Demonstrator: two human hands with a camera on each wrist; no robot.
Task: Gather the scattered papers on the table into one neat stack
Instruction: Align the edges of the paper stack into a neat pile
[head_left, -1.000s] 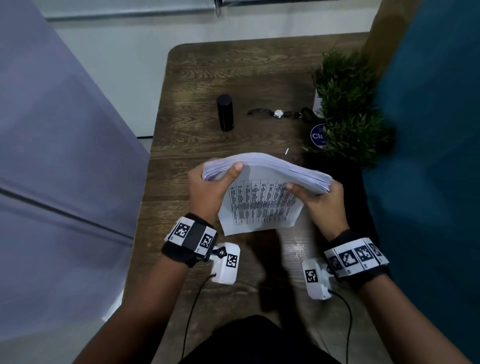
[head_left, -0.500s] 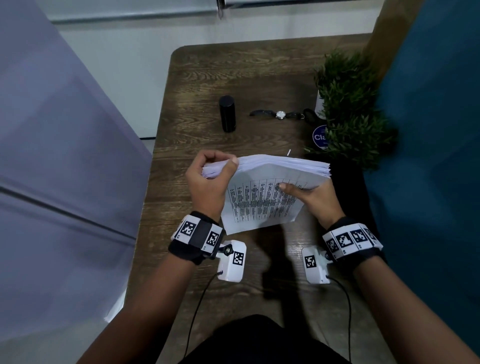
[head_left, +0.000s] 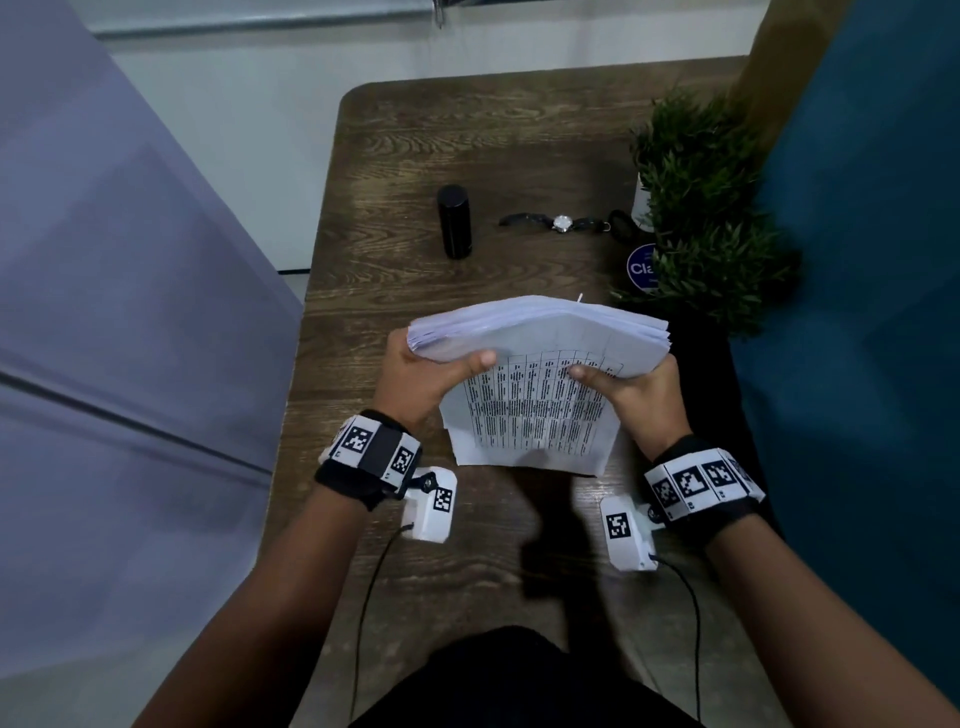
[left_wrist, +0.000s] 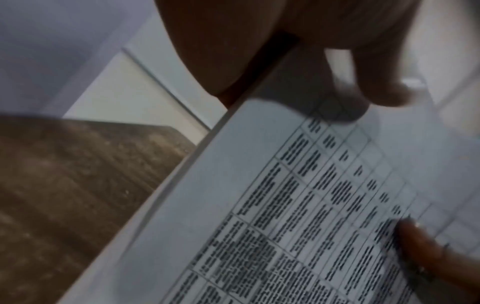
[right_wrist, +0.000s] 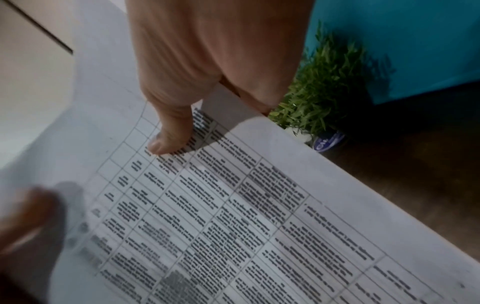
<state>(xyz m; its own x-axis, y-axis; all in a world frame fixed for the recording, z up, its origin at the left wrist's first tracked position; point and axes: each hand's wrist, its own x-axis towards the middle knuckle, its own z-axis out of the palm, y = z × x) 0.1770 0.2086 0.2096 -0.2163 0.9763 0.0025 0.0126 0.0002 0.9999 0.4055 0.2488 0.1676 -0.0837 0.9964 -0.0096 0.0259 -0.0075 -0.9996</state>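
Papers (head_left: 540, 364) now held as one bundle above the table (head_left: 395, 270), upright on edge w/ printed grid facing the person. Vs. half a sec ago the bundle sits a bit higher & top edges look more level, so squaring-up is prob. nearly done. Left hand (head_left: 421, 382) & right hand (head_left: 641, 392) each clamp a side, thumbs on the front sheet. Far side: black cylinder (head_left: 454, 222), wristwatch (head_left: 558, 222), potted plant (head_left: 701, 208) right; teal panel beyond.

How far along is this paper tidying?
Gathering looks done: no loose sheets show on the table, and the papers form one bundle. In hand: the left hand and right hand hold it upright by its sides. Left: squaring the uneven top edges and laying it down.
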